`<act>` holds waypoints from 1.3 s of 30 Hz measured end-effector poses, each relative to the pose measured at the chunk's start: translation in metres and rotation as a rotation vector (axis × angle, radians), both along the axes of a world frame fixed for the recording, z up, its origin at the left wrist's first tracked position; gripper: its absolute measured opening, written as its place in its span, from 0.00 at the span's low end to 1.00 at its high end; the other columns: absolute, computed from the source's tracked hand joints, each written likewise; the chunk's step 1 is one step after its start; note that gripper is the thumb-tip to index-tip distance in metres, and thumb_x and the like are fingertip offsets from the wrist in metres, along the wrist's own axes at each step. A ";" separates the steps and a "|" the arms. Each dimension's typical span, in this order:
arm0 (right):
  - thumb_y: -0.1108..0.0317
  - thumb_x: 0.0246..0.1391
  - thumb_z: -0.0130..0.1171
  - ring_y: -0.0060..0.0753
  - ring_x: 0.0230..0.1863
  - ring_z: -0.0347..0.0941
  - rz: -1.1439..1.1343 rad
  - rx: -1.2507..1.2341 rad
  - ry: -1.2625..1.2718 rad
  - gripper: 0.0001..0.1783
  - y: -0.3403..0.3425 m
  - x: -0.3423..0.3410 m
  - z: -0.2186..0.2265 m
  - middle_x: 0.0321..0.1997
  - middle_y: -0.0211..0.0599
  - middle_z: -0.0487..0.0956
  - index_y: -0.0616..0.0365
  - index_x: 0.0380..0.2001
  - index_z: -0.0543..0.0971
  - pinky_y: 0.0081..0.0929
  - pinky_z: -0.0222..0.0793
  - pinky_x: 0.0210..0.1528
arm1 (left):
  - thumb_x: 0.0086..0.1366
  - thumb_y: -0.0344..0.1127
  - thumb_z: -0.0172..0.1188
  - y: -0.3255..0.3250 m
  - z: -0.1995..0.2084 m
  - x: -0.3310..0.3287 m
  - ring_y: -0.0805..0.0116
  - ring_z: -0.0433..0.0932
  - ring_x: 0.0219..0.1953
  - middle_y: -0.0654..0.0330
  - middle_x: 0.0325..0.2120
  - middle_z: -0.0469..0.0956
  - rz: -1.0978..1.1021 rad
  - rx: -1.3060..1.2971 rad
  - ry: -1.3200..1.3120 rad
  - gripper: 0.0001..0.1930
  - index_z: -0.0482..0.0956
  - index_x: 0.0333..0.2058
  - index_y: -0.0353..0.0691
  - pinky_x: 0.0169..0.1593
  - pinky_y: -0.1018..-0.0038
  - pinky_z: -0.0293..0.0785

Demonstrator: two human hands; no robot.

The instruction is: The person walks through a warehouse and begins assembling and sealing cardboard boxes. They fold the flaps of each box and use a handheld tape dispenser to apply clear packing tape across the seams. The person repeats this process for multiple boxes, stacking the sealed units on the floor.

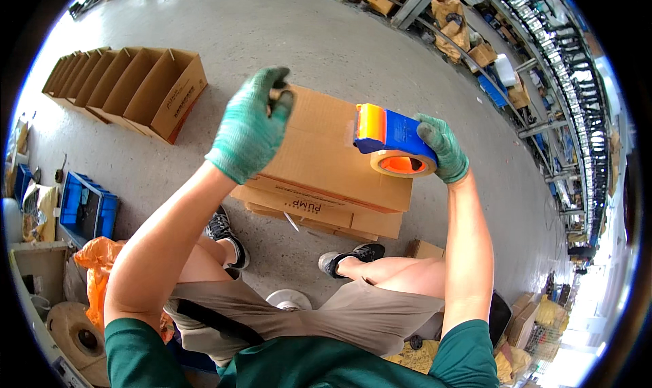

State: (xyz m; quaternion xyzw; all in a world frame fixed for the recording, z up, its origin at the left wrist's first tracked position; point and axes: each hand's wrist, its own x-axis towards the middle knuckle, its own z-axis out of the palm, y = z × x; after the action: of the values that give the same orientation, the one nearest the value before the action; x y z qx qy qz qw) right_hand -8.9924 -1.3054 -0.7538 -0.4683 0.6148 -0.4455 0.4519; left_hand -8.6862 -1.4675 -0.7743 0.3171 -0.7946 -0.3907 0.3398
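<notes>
The right hand (443,148), in a green knitted glove, is gripping the blue and yellow plastic tape dispenser (387,133) by its far side, fingers wrapped closed around the body, with the roll of tan packing tape (403,163) hanging under it and its orange core facing down toward the person. The left hand (251,126), gloved the same way, is hovering at about the same height and well apart from the right — its fingertips are pinching together near the top, on something dark and too small to make out, so whether it is holding a tape end I cannot tell. Between and below the two hands a flat stack of brown cardboard cartons (326,171) is lying on the grey concrete floor (285,28), its long axis running from under the left hand across to under the right, slightly downward to the right in the picture. The dispenser is hanging over the right end of that top carton, so the right hand is the nearer one to the carton's edge; the left is floating over the opposite, upper corner. Beyond the left hand, further out on the floor, a row of open brown cardboard boxes (136,82) is standing side by side, and the person's black sneakers (350,257) are planted just behind the stack.
</notes>
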 end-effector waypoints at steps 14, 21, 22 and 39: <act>0.53 0.57 0.65 0.11 0.29 0.67 -0.027 0.001 -0.026 0.14 0.000 -0.003 -0.003 0.26 0.17 0.74 0.52 0.31 0.79 0.15 0.64 0.33 | 0.74 0.54 0.48 0.078 -0.010 -0.069 0.65 0.78 0.27 0.56 0.29 0.78 -0.095 1.448 0.414 0.23 0.77 0.41 0.36 0.27 0.68 0.75; 0.48 0.56 0.66 0.12 0.30 0.68 0.077 0.010 0.063 0.19 -0.005 0.000 0.005 0.27 0.18 0.75 0.53 0.32 0.80 0.16 0.65 0.33 | 0.74 0.45 0.51 0.070 -0.004 -0.068 0.67 0.78 0.28 0.55 0.28 0.78 0.070 0.868 0.200 0.17 0.77 0.41 0.35 0.30 0.71 0.73; 0.47 0.56 0.66 0.12 0.30 0.68 0.117 0.016 0.098 0.20 -0.010 0.004 0.008 0.27 0.18 0.75 0.54 0.32 0.80 0.17 0.65 0.33 | 0.74 0.45 0.51 0.058 -0.018 -0.064 0.66 0.78 0.29 0.53 0.28 0.78 0.102 0.689 0.135 0.17 0.77 0.40 0.34 0.32 0.70 0.73; 0.37 0.51 0.65 0.19 0.28 0.68 0.217 0.249 0.539 0.31 -0.042 0.053 0.047 0.24 0.28 0.75 0.59 0.32 0.82 0.25 0.67 0.31 | 0.74 0.43 0.49 -0.067 -0.098 0.046 0.71 0.77 0.33 0.60 0.36 0.78 0.304 0.815 0.029 0.16 0.76 0.48 0.37 0.39 0.70 0.78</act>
State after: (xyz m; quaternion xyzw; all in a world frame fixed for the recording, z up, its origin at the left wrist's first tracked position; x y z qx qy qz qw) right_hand -8.9391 -1.3476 -0.7063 -0.5733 0.7088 -0.1759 0.3716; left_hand -8.6398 -1.5345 -0.8726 0.5330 -0.5149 -0.6224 0.2517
